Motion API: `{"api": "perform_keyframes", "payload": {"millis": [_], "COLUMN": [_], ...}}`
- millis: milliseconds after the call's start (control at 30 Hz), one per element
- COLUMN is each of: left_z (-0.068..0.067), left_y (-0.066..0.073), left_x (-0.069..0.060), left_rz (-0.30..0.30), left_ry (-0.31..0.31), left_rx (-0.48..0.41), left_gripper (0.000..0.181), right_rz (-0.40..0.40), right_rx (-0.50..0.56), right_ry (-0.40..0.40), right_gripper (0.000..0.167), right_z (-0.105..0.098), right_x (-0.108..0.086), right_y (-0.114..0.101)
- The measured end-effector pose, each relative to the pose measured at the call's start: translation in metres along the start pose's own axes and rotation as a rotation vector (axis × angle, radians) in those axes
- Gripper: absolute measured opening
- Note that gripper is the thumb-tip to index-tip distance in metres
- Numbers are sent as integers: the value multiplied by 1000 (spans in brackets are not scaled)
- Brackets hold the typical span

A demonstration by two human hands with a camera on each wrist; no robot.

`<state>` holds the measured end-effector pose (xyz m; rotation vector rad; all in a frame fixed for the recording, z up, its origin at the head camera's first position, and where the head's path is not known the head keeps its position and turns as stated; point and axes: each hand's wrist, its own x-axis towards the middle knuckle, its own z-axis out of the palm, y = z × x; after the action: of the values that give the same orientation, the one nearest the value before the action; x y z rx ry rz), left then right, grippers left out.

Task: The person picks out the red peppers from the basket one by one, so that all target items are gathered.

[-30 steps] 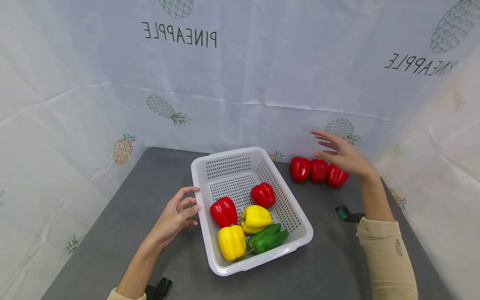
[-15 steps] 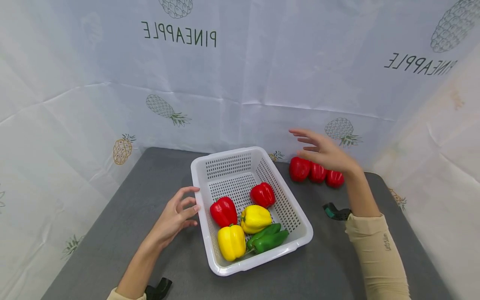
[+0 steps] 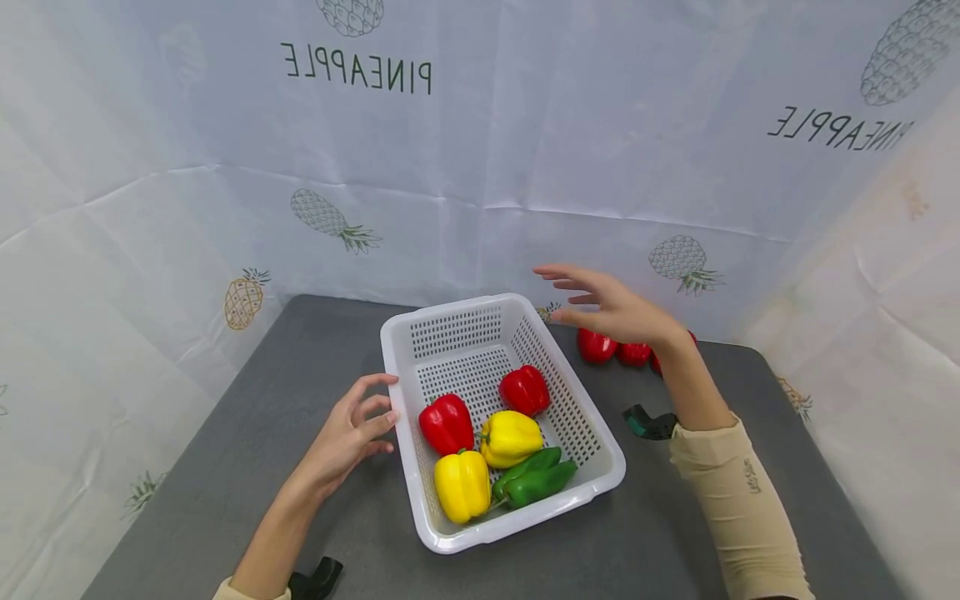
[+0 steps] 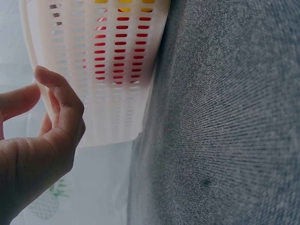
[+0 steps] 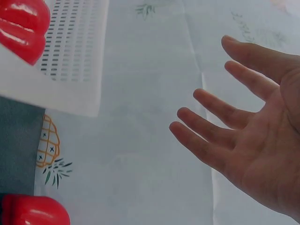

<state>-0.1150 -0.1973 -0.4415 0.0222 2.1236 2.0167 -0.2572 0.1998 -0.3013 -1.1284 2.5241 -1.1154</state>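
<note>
In the head view, my left hand (image 3: pixel 356 429) is at the left rim of a white plastic basket (image 3: pixel 407 450), fingertips resting against it, fingers loosely bent. In the basket lie two red bell peppers (image 3: pixel 446 425), two yellow bell peppers (image 3: pixel 462 486) and two green peppers (image 3: pixel 542 483). My right hand (image 3: pixel 618 310) hovers in the air beyond the basket's right side, holding nothing. Its fingers are spread and fairly straight in the right wrist view. Behind and below it, three red bell peppers (image 3: pixel 596 346) stand in a row on the table, partly hidden by the hand and wrist.
A dark grey table (image 3: pixel 285 375) bears everything. White cloth (image 3: pixel 480 167) with pineapple prints hangs behind and at both sides. Black wrist-camera mounts (image 3: pixel 651 423) stick out from both wrists.
My right hand has moved left, from over the row of red bell peppers towards the basket's far right corner. The left hand and the basket stay put.
</note>
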Motion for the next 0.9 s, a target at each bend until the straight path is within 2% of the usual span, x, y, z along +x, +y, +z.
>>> {"api": "perform_keyframes", "payload": {"millis": [167,567,900], "left_z": [0,0,0], "left_y": [0,0,0], "left_x": [-1,0,-1], "left_rz": [4,4,9], "left_ry": [0,-3,0], "left_rx": [1,2,5], "left_gripper": [64,65,64], "right_rz": [0,-71,-73], "right_rx": [17,5,-3], "right_ry": [-52,-189,-327], "right_gripper": [70,71,70], "right_z": [11,33,59], "right_x": [10,32,54], "right_y": [-8,-29,-45]}}
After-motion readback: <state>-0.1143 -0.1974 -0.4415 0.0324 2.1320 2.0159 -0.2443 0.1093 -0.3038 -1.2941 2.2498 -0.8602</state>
